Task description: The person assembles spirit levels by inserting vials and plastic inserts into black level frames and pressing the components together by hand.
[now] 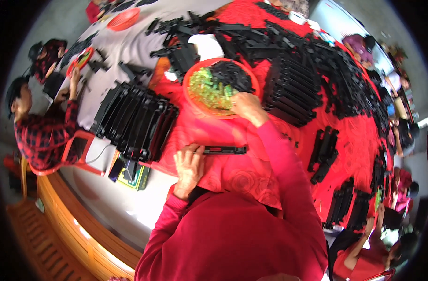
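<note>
A long, narrow black plastic part (225, 150) lies crosswise on the red cloth in front of me. Over its left end my left hand (189, 165) is closed, pinning it down. Beyond it stands a round orange-red basket (191, 104), with small shiny yellow-green pieces (207, 91) at the left and front and black pieces (230, 75) at the back right. My right hand (248, 107) reaches over the basket's right rim, its fingers curled down among the yellow-green pieces. The fingertips are hidden, so what they pinch does not show.
Stacks of black plastic parts stand left (134, 122) and right (293, 89) of the basket. More loose black parts (350, 79) pile up at the far right. A person in a checked shirt (45, 136) sits at the left; other people work around the table.
</note>
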`<state>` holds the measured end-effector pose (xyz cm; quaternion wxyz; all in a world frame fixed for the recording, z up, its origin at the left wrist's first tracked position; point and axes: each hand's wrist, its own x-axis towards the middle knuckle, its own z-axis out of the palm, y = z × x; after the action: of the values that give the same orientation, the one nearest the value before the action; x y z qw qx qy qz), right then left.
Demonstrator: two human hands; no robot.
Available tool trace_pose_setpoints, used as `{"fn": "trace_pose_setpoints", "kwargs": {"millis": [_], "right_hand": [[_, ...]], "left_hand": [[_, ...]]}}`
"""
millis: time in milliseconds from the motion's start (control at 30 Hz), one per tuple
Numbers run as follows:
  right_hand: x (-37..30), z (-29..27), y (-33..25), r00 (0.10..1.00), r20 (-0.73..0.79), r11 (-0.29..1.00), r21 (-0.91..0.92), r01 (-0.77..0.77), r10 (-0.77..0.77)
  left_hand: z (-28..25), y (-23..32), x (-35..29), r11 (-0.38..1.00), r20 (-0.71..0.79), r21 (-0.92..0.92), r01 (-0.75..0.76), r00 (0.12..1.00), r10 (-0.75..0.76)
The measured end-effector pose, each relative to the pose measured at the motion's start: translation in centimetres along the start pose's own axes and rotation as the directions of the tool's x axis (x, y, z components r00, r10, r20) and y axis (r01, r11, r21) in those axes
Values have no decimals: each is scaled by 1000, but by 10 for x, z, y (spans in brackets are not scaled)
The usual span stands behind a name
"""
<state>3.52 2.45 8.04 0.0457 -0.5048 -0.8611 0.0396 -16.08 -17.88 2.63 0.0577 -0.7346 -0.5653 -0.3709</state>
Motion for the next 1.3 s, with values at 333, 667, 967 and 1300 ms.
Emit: {"fn": "trace_pose_setpoints", "kwargs": {"millis": [333,667,967,1300], "right_hand": [[24,16,-54,996,14,994,57,90,-91],[29,29,-39,1000,-1,980,197,9,-9],[32,17,-41,992,106,984,158,-82,66],[-97,-34,-64,938,-168,658,674,334,-304]], "left_hand": [[12,-24,-5,996,155,-52,69,986,-61],[11,-13,-8,991,201,8,130,971,-129],[4,-5,-16,980,156,41,193,968,-197],[-28,15,22,361,369,-774,521,833,-411]]}}
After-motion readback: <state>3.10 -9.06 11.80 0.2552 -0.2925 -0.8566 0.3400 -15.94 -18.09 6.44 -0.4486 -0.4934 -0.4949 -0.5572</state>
